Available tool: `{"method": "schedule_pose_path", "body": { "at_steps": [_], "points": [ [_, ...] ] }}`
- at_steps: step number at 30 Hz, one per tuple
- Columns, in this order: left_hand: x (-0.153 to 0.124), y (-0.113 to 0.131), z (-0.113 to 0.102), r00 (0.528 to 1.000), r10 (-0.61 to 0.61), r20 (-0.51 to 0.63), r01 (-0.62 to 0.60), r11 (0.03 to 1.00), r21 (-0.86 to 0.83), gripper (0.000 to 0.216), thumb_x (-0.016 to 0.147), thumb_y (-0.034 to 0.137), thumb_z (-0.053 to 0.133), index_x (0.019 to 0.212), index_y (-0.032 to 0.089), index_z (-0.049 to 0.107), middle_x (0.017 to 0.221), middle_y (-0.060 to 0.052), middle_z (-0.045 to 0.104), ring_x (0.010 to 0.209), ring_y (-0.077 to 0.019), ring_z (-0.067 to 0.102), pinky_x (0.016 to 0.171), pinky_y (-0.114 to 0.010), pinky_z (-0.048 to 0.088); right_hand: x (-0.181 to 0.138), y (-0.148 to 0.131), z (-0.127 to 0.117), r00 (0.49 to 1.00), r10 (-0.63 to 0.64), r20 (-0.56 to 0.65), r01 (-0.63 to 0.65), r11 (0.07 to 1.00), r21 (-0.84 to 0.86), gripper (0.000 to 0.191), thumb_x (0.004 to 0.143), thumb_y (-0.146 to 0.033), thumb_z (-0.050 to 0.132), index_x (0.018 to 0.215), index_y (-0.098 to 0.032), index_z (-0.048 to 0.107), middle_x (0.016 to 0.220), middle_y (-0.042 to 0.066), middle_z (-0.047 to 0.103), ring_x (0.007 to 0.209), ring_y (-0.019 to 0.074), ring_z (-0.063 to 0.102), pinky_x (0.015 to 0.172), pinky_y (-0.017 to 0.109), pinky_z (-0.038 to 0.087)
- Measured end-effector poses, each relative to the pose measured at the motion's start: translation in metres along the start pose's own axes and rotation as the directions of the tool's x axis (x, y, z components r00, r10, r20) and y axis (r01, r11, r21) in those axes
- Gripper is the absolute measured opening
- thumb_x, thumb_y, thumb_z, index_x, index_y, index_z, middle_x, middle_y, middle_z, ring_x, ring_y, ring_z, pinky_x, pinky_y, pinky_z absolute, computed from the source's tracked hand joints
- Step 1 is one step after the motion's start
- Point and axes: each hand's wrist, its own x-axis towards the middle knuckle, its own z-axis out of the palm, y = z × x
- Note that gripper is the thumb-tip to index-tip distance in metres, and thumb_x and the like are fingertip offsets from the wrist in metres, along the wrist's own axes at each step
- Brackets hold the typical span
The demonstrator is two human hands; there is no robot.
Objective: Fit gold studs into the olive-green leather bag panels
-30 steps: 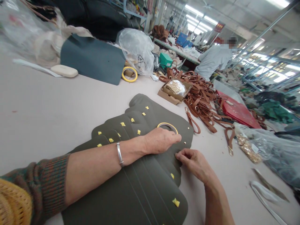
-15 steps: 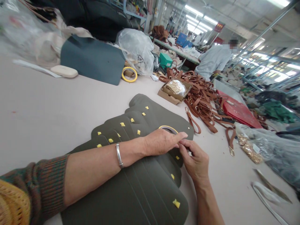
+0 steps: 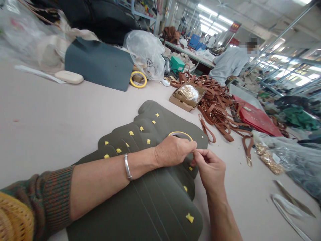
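Stacked dark olive panels (image 3: 130,207) lie overlapped in front of me, with small yellow tape pieces (image 3: 190,218) dotted along their edges. Closed over the near side of a yellow-edged tape roll (image 3: 181,133), my left hand (image 3: 173,152) rests above the panels; the roll's far rim shows beyond the knuckles. My right hand (image 3: 212,167) is closed in a pinch, its fingertips meeting those of the left. Whatever sits in that pinch is too small and hidden to make out. A silver bangle (image 3: 127,166) circles my left wrist.
Brown straps with metal clips (image 3: 218,103) are heaped at the back right, beside a cardboard box (image 3: 183,101) of gold hardware. Another yellow tape roll (image 3: 138,86) lies by a dark blue-grey panel (image 3: 100,63). A person in a light shirt (image 3: 229,63) stands beyond the table.
My right hand has shifted slightly right, and its fingers have drawn closer together. The left thumb, stretched out before, is now tucked in toward the roll.
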Motion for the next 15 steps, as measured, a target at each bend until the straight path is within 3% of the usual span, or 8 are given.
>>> {"method": "schedule_pose_path", "body": {
  "at_steps": [3, 8, 11, 15],
  "points": [
    [-0.001, 0.003, -0.001, 0.998, 0.001, -0.066, -0.002, 1.0, -0.004, 0.017, 0.096, 0.026, 0.041, 0.089, 0.018, 0.055, 0.079, 0.001, 0.064, 0.072, -0.0147, 0.062, 0.057, -0.025, 0.04, 0.004, -0.002, 0.003, 0.985, 0.168, 0.046, -0.174, 0.953, 0.247, 0.021, 0.071, -0.036, 0.071, 0.073, -0.016, 0.068, 0.053, -0.001, 0.061, 0.046, 0.012, 0.057, 0.046, 0.024, 0.048],
    [-0.003, 0.01, -0.001, 0.994, 0.018, -0.104, -0.016, 1.0, 0.026, 0.021, 0.098, 0.026, 0.036, 0.092, 0.018, 0.055, 0.082, 0.0, 0.064, 0.073, -0.0149, 0.061, 0.056, -0.026, 0.04, 0.017, 0.015, -0.009, 0.907, 0.417, -0.069, -0.348, 0.83, 0.436, 0.023, 0.056, -0.03, 0.081, 0.066, -0.014, 0.068, 0.055, -0.002, 0.06, 0.044, 0.0079, 0.053, 0.04, 0.019, 0.048],
    [-0.003, 0.009, 0.003, 1.0, 0.025, -0.004, -0.024, 0.996, 0.09, 0.016, 0.096, 0.022, 0.04, 0.095, 0.018, 0.055, 0.086, -0.001, 0.065, 0.075, -0.016, 0.061, 0.056, -0.027, 0.041, 0.022, 0.032, -0.024, 0.878, 0.478, 0.008, -0.436, 0.794, 0.424, 0.033, 0.05, -0.032, 0.086, 0.072, -0.013, 0.071, 0.065, 0.001, 0.066, 0.051, 0.0091, 0.059, 0.044, 0.018, 0.052],
    [-0.004, 0.004, 0.008, 0.986, 0.022, 0.166, -0.052, 0.983, 0.175, 0.012, 0.091, 0.012, 0.047, 0.094, 0.017, 0.056, 0.093, -0.004, 0.066, 0.086, -0.0203, 0.06, 0.06, -0.029, 0.043, 0.021, 0.045, -0.033, 0.894, 0.444, 0.065, -0.442, 0.847, 0.297, 0.039, 0.054, -0.041, 0.086, 0.078, -0.013, 0.072, 0.066, 0.002, 0.067, 0.054, 0.0094, 0.06, 0.049, 0.017, 0.053]
  ]
}}
